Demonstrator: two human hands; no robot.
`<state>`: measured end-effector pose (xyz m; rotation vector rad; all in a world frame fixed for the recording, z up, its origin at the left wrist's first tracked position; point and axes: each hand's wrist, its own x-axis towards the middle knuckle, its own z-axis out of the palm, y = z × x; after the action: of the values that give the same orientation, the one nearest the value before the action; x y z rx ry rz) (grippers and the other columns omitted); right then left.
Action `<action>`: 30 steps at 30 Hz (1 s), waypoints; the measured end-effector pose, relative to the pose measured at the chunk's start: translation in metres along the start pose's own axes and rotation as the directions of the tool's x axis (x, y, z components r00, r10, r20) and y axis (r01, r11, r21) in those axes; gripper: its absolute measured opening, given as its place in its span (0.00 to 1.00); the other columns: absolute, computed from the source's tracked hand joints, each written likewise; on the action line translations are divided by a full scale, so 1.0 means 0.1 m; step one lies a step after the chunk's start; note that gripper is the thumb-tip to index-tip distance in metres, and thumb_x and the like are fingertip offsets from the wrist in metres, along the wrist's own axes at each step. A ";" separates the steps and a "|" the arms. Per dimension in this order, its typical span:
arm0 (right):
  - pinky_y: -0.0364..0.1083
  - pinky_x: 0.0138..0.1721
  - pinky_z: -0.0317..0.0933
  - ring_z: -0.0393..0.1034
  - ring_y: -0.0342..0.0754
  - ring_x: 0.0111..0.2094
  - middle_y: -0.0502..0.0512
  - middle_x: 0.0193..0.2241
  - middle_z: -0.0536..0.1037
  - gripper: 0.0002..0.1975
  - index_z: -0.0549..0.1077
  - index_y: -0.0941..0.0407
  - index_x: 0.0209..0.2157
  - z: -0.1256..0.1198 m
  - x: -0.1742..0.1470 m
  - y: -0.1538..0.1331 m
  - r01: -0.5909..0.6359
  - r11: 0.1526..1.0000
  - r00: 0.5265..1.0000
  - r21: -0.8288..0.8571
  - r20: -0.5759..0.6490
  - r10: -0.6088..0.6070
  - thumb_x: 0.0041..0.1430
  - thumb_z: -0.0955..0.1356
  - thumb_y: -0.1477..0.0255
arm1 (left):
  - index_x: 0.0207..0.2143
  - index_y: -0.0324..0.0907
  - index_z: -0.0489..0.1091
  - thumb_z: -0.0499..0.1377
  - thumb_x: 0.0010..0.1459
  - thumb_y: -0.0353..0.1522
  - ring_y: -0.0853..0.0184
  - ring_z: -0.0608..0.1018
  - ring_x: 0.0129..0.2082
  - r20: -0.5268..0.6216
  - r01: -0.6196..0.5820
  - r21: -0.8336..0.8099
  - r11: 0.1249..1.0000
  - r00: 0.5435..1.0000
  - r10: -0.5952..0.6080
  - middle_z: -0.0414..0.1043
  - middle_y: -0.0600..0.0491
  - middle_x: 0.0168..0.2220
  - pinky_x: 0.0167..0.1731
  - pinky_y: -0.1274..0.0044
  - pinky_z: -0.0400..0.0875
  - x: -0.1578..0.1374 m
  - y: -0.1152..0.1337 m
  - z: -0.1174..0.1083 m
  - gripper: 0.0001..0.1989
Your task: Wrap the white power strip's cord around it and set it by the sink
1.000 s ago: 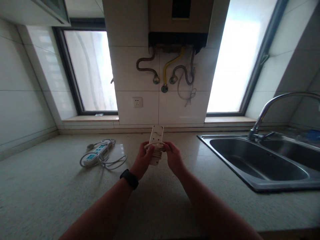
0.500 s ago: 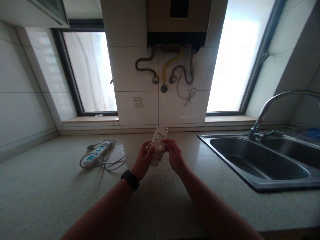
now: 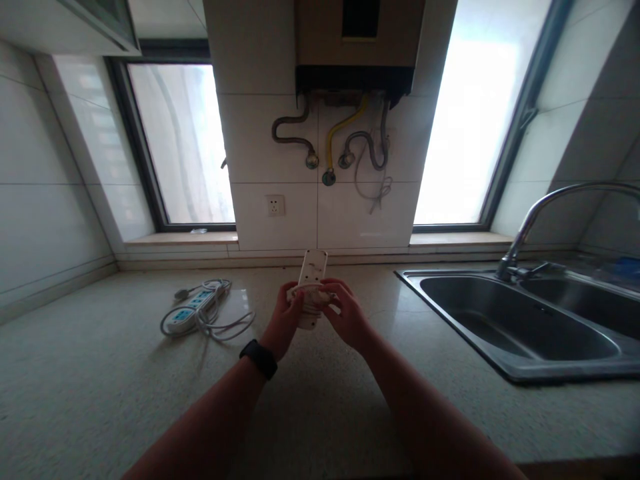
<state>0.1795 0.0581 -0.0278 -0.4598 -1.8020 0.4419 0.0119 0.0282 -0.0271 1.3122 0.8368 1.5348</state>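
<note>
A white power strip (image 3: 313,262) is held up over the counter, tilted away from me, with its back and small dark screw holes facing me. Its pale cord (image 3: 311,305) is wrapped in several turns around the lower half. My left hand (image 3: 286,313) grips the strip from the left, the thumb lying across the cord. From the right, my right hand (image 3: 346,312) pinches part of the cord near the strip's middle; its fingers cover whether that is the plug end. A dark watch (image 3: 259,359) is on my left wrist.
Another power strip (image 3: 193,310) with a loose grey cord and blue-green sockets lies on the counter (image 3: 125,387) to the left. A steel double sink (image 3: 510,327) with a tall tap (image 3: 523,233) is at the right. A wall outlet (image 3: 275,205) and heater pipes (image 3: 330,143) are ahead.
The power strip has turned more upright, its top end swinging left. My right hand has shifted slightly left, closer in over the wrapped cord.
</note>
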 end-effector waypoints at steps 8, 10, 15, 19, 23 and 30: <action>0.49 0.51 0.71 0.67 0.48 0.54 0.59 0.55 0.64 0.15 0.71 0.52 0.49 -0.02 -0.01 -0.07 -0.012 0.998 0.998 0.070 0.061 0.008 0.60 0.68 0.78 | 0.51 0.33 0.69 0.56 0.59 0.54 0.65 0.77 0.38 0.048 0.141 -0.201 0.969 0.990 -0.134 0.72 0.40 0.46 0.35 0.78 0.71 0.01 0.05 0.01 0.34; 0.49 0.52 0.71 0.68 0.48 0.54 0.59 0.56 0.65 0.15 0.71 0.53 0.49 -0.02 -0.01 -0.07 -0.019 0.997 0.997 0.073 0.071 0.014 0.61 0.68 0.77 | 0.51 0.33 0.69 0.57 0.58 0.54 0.66 0.77 0.36 0.046 0.162 -0.215 0.963 0.987 -0.156 0.73 0.41 0.44 0.32 0.77 0.71 0.01 0.07 0.00 0.33; 0.50 0.52 0.71 0.67 0.49 0.55 0.60 0.57 0.65 0.14 0.70 0.53 0.48 -0.01 -0.03 -0.06 -0.040 0.995 0.998 0.087 0.061 0.035 0.61 0.67 0.77 | 0.53 0.37 0.66 0.56 0.61 0.49 0.60 0.77 0.43 0.192 0.313 -0.293 0.903 0.945 -0.265 0.70 0.40 0.50 0.38 0.68 0.76 -0.03 0.14 -0.02 0.28; 0.50 0.51 0.71 0.67 0.49 0.54 0.61 0.57 0.65 0.18 0.67 0.54 0.49 -0.02 -0.03 -0.09 0.021 0.999 0.996 -0.039 0.085 -0.017 0.57 0.68 0.78 | 0.52 0.40 0.65 0.57 0.61 0.46 0.60 0.77 0.45 0.215 0.270 -0.315 0.910 0.954 -0.209 0.69 0.42 0.52 0.39 0.68 0.76 -0.04 0.15 -0.04 0.24; 0.51 0.51 0.69 0.67 0.51 0.54 0.61 0.55 0.67 0.20 0.66 0.54 0.49 -0.09 -0.01 -0.08 0.144 0.960 0.983 -0.239 0.150 -0.110 0.55 0.69 0.78 | 0.49 0.39 0.64 0.61 0.59 0.44 0.65 0.77 0.37 0.174 0.208 -0.299 0.931 0.972 -0.161 0.71 0.44 0.47 0.33 0.74 0.74 -0.04 0.13 -0.04 0.22; 0.49 0.50 0.67 0.71 0.50 0.51 0.59 0.52 0.74 0.19 0.67 0.54 0.47 -0.19 0.05 -0.07 0.243 0.878 0.967 -0.412 0.177 -0.184 0.52 0.67 0.80 | 0.46 0.34 0.66 0.61 0.57 0.45 0.66 0.76 0.30 0.168 0.227 -0.272 0.935 0.968 -0.187 0.72 0.42 0.40 0.30 0.75 0.72 -0.04 0.16 -0.04 0.24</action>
<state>0.1961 0.0558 -0.0155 -0.5352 -2.0602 -0.0931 0.0052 0.0195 -0.0149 1.0665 0.6134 1.3244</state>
